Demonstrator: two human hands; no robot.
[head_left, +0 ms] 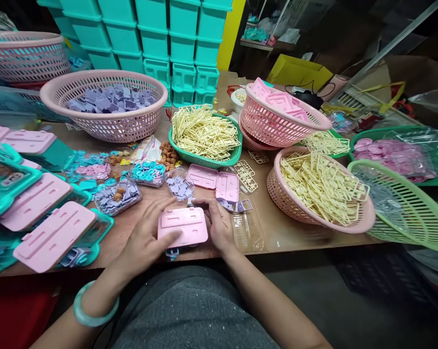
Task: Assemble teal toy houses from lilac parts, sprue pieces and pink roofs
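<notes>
A pink basket [105, 123] of purple parts stands at the rear left of the tabletop [277, 228]. A green tray [204, 157] holds cream frames; a second pink basket [295, 203] at right holds more of them. Another pink basket [273, 126] carries pink plates. A green basket [404, 213] sits at far right, partly off the edge. Teal crates [168, 34] are stacked behind. Pink-lidded teal cases [55, 237] lie overlapped at left. Small clear trays [149, 173] of sorted pieces sit mid-table.

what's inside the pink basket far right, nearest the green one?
The pink basket holds a heap of cream plastic frames, piled above the rim. Anything beneath the heap, and the basket's bottom, is covered.
</notes>
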